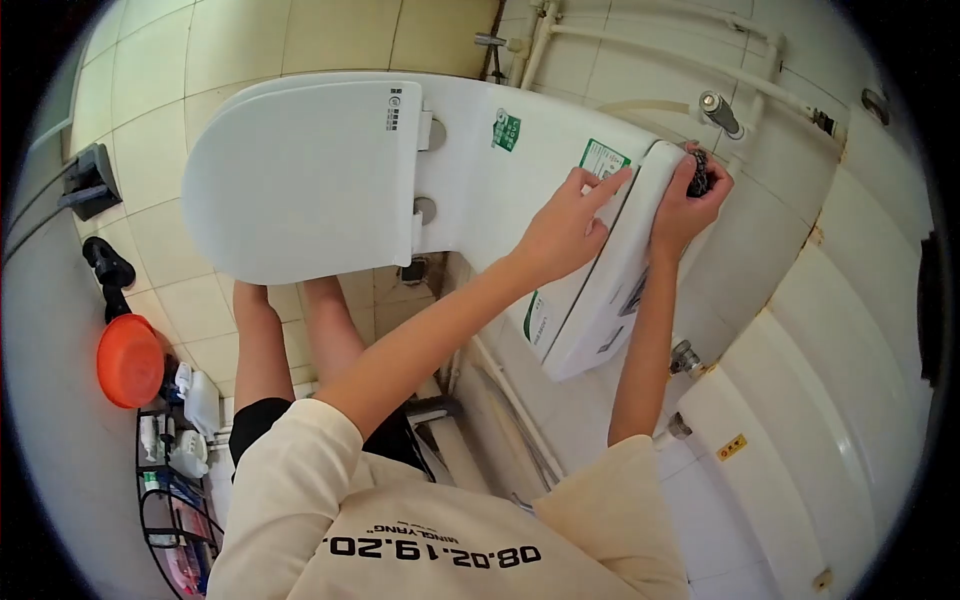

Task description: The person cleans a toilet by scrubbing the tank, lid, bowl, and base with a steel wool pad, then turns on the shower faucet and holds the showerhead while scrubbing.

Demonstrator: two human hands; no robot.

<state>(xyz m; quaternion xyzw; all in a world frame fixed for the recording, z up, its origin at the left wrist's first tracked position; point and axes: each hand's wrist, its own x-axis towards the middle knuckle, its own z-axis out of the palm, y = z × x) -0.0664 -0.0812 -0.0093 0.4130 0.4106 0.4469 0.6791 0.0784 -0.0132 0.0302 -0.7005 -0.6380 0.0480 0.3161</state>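
Observation:
A white toilet with its seat lid point(300, 180) down stands in front of me. At the cistern point(540, 170), my left hand point(572, 225) has its index finger stretched out, touching near a green-and-white label point(604, 158) beside the cistern lid point(640, 230). Nothing shows in that hand. My right hand point(690, 205) is at the far corner of the cistern lid, its fingers curled round a dark, mesh-like scrubber point(705, 175). Part of the scrubber is hidden by the fingers. Another green sticker point(506, 130) is on the toilet body.
Pale pipes point(660, 60) and a metal valve point(720, 112) run along the tiled wall behind the cistern. To the right is a large white curved fixture point(800, 400). An orange basin point(130, 360), white bottles point(200, 405) and a black rack point(150, 510) stand at left.

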